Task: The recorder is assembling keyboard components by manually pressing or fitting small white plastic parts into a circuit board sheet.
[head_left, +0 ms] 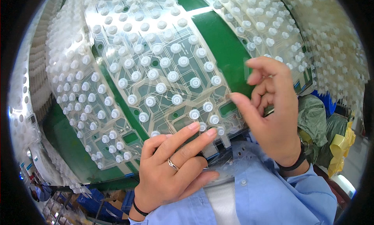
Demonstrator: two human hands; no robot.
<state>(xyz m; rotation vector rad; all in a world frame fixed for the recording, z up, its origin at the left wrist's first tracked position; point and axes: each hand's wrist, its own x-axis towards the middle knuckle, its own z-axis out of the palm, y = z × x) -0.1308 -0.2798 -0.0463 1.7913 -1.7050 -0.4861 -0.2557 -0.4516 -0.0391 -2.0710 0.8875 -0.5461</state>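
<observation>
A clear keyboard membrane [163, 94] with printed traces and rows of whitish rubber domes lies on a green work surface [223, 34], in front of me. My left hand [175, 166] rests at its near edge, fingers stretched over the lowest domes; a ring is on one finger. Over the membrane's right edge is my right hand [272, 104], its thumb and forefinger apart and the other fingers curled. The thumb tip is at the membrane's edge; whether it touches, I cannot tell. No object shows plainly between these fingers.
Similar membranes lie left [87, 96] and right [261, 22]. Tall stacks of domed sheets [331, 42] line the right side, with more at the far left. Beyond the right edge are green-grey plastic bags [313, 116] and yellow wrapping [343, 147]. Blue bins [99, 205] stand below left.
</observation>
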